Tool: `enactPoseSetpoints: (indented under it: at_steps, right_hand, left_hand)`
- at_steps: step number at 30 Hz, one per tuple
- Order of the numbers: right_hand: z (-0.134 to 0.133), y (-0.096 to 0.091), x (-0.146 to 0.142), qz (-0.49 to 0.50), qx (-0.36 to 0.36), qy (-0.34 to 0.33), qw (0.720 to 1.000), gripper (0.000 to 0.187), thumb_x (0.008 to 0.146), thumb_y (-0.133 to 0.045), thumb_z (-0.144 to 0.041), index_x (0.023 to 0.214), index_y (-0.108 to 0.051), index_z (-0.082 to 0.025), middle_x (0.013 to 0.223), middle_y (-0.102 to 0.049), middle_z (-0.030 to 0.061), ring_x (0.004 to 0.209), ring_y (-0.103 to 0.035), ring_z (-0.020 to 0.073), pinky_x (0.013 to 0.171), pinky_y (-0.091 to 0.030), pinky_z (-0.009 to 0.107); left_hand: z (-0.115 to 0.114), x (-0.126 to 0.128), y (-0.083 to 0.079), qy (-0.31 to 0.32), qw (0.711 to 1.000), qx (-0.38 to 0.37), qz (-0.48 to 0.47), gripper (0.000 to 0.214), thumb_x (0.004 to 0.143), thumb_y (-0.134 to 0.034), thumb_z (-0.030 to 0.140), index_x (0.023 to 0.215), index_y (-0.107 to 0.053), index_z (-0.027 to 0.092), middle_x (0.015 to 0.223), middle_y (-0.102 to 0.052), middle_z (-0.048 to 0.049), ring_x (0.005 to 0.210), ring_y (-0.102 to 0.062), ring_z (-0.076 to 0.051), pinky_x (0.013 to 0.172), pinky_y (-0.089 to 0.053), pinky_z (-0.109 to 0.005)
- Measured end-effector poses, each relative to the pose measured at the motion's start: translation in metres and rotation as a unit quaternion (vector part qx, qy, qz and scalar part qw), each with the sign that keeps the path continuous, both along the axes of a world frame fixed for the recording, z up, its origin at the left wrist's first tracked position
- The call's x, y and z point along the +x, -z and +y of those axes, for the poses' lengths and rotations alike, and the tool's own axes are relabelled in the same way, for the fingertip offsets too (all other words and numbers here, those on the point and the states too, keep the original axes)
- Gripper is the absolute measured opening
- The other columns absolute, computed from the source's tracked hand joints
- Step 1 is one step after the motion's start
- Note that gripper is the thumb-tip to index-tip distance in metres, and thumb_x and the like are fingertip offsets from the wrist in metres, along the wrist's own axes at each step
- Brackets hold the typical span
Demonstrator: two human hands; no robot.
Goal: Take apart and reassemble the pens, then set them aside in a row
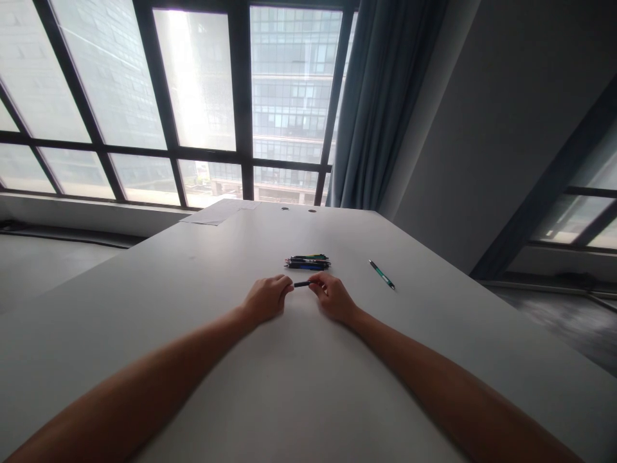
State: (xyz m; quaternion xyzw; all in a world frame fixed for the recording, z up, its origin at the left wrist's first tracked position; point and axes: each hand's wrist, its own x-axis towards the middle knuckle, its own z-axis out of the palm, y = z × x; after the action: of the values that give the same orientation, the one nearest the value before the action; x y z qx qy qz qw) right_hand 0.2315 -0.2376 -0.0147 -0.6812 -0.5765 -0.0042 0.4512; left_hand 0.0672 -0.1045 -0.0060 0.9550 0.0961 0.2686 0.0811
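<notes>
A dark pen (pixel 301 284) is stretched between my two hands, low over the white table (pixel 299 386). At its left end, my left hand (pixel 268 297) pinches it with closed fingers. My right hand (pixel 332 296) grips the other end between thumb and fingers. Both ends of the pen are hidden by my fingers. Just beyond my hands lies a small pile of several pens (pixel 307 262), dark with blue and green parts, side by side. To the right, apart from the pile, a single green and black pen (pixel 382 275) rests at a slant.
Sheets of paper (pixel 212 215) lie at the table's far left corner. Two small round fittings (pixel 312 211) sit near the far edge. Behind the table are large windows (pixel 294 83), a blue-grey curtain (pixel 380 96) and a grey wall (pixel 491 116).
</notes>
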Motion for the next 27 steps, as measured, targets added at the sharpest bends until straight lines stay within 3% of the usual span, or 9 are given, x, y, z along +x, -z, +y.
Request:
enactPoseSetpoints:
  at_steps: [3,8,11,14,18,22,27]
  right_hand:
    - [-0.0006,-0.0008,-0.0007,0.016,0.001,-0.009,1.0,0.027,0.082,-0.06,-0.033,0.105,-0.06,-0.017,0.088,-0.066,0.0051,0.072,-0.058,0.0153,0.065,-0.046,0.028]
    - [-0.0006,-0.0019,-0.0009,0.029,-0.051,-0.01,0.998,0.035,0.093,-0.041,-0.037,0.074,-0.062,-0.016,0.068,-0.064,0.0034,0.062,-0.056,0.0147,0.063,-0.044,0.028]
    - [-0.0009,-0.0022,-0.0015,0.018,-0.012,-0.008,1.0,0.018,0.086,-0.054,-0.032,0.086,-0.064,-0.017,0.079,-0.066,0.0042,0.069,-0.058,0.0153,0.067,-0.046,0.029]
    - [-0.0015,-0.0028,-0.0014,0.037,-0.01,-0.022,0.999,0.026,0.081,-0.062,-0.036,0.099,-0.063,-0.017,0.084,-0.067,0.0047,0.071,-0.059,0.0155,0.066,-0.047,0.028]
    - [-0.001,-0.0029,-0.0004,0.048,-0.056,-0.02,0.997,0.036,0.092,-0.044,-0.04,0.074,-0.063,-0.016,0.063,-0.062,0.0019,0.058,-0.055,0.0139,0.059,-0.043,0.027]
    - [0.0,-0.002,-0.0002,0.034,-0.018,-0.003,0.999,0.016,0.084,-0.053,-0.027,0.083,-0.066,-0.017,0.07,-0.066,0.0021,0.063,-0.057,0.0149,0.063,-0.045,0.028]
    - [0.0001,-0.0018,-0.0006,0.041,0.0,0.014,0.999,0.013,0.08,-0.056,-0.024,0.086,-0.065,-0.017,0.077,-0.067,0.004,0.069,-0.059,0.0165,0.068,-0.047,0.03]
  left_hand:
    - [0.0,0.0001,0.0002,-0.002,1.0,-0.001,-0.003,0.024,0.095,-0.04,0.029,0.089,-0.061,0.02,0.086,-0.068,-0.0056,0.07,-0.062,-0.017,0.061,-0.04,-0.027]
    - [0.0003,0.0004,0.0013,-0.001,1.0,0.008,0.003,0.026,0.096,-0.039,0.03,0.09,-0.062,0.02,0.086,-0.069,-0.0055,0.071,-0.063,-0.017,0.061,-0.039,-0.026]
    - [0.0002,0.0004,0.0018,-0.001,1.0,0.011,0.005,0.025,0.096,-0.039,0.029,0.09,-0.062,0.021,0.087,-0.069,-0.0054,0.072,-0.063,-0.017,0.061,-0.039,-0.026]
    - [0.0008,0.0006,0.0024,-0.004,1.0,0.01,0.002,0.026,0.096,-0.038,0.03,0.089,-0.062,0.021,0.086,-0.069,-0.0054,0.071,-0.063,-0.017,0.061,-0.039,-0.026]
    - [0.0029,0.0016,0.0043,-0.006,1.0,0.009,0.008,0.027,0.096,-0.038,0.031,0.09,-0.062,0.021,0.087,-0.069,-0.0054,0.072,-0.062,-0.017,0.061,-0.039,-0.026]
    - [0.0043,0.0021,0.0061,-0.006,1.0,0.006,0.005,0.026,0.096,-0.039,0.031,0.09,-0.062,0.022,0.087,-0.068,-0.0055,0.072,-0.062,-0.017,0.061,-0.039,-0.026]
    - [0.0031,0.0011,0.0042,-0.013,1.0,0.002,0.004,0.026,0.096,-0.039,0.032,0.09,-0.063,0.022,0.086,-0.068,-0.0051,0.07,-0.062,-0.017,0.061,-0.039,-0.026]
